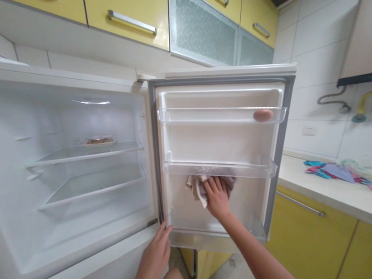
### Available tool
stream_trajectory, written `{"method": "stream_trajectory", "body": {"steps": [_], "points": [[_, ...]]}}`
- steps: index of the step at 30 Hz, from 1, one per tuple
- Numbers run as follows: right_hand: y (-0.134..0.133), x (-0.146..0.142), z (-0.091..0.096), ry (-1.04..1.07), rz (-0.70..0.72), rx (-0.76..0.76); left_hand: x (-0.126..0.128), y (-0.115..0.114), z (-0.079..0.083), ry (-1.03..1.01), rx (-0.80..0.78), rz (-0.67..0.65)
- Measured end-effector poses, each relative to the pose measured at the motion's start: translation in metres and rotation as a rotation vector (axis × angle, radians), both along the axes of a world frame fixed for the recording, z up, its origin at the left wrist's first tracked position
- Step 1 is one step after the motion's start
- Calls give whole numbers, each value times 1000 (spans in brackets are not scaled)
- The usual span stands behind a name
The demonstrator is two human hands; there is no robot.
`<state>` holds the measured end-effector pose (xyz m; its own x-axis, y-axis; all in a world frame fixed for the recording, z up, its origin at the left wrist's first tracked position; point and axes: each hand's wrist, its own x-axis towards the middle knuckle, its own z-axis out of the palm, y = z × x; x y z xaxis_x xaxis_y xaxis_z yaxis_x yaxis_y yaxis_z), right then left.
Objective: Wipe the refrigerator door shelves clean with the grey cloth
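A fridge door point(219, 145) stands swung open, its inner side facing me. My right hand point(217, 197) presses a crumpled greyish cloth point(197, 189) against the door's inner panel, just under the middle clear shelf point(189, 168). Part of the cloth shows through that shelf's front. Down at the door's lower hinge-side corner, my left hand point(157, 248) rests its stretched fingertips by the bottom door shelf point(201, 240). A brown egg-like object point(263, 115) lies at the right end of the top door shelf point(205, 118).
Inside the lit fridge, two glass shelves point(96, 185) are fitted, the upper one bearing a small wrapped tray point(99, 141). Coloured cloths point(337, 171) and clear plastic lie on the countertop point(298, 172). Yellow cabinets point(309, 234) and a water heater point(368, 44) are around.
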<state>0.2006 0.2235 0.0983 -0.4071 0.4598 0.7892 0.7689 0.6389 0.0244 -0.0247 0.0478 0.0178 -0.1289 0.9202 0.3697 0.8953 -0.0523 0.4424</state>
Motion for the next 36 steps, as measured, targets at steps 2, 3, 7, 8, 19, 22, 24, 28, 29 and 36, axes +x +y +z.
{"method": "stream_trajectory", "body": {"steps": [2, 3, 7, 8, 19, 22, 24, 28, 29, 36], "points": [[-1, -16, 14, -99, 87, -12, -1, -1, 3, 28, -22, 11], [-1, -22, 20, -138, 119, -6, -1, -1, 3, 39, -26, 18], [3, -36, 31, -300, 251, 98, 0, 0, -1, 68, -10, 39], [5, -39, 33, -354, 301, 136, 0, 1, -3, 73, -5, 41], [25, -26, -18, -803, 785, 91, -2, -1, 2, 144, -21, 44], [22, -12, -39, -828, 781, 103, -3, 0, -2, 139, -6, 46], [21, -9, -36, -824, 772, 129, -6, 2, -7, 141, 8, 42], [22, -6, 7, -714, 672, 172, -13, 8, -23, 135, 67, 15], [22, -4, 20, -649, 612, 175, -15, 9, -26, 133, 81, 15], [23, 28, 43, -491, 310, 167, -14, 10, -32, 114, 129, -2]]}}
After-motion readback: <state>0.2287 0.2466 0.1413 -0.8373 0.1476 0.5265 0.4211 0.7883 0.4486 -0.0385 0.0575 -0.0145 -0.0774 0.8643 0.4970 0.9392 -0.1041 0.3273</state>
